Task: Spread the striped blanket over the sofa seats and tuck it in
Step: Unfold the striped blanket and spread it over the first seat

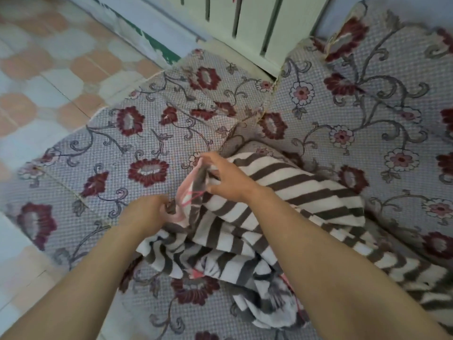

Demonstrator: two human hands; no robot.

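The striped blanket [282, 207], brown and white with a pink trimmed edge, lies bunched in a heap on the sofa seat [122, 153], which has grey fabric with red flowers. My left hand [149, 212] grips the pink edge at the heap's left side. My right hand [225, 177] pinches the same edge a little higher and lifts it off the seat. Most of the blanket trails in folds toward the lower right, under my right forearm.
The sofa's backrest [367, 106] rises at the right, with a seam between cushions near the middle. A pale green slatted piece [257, 25] stands behind the sofa. Tiled floor [49, 69] lies to the left, beyond the seat's edge.
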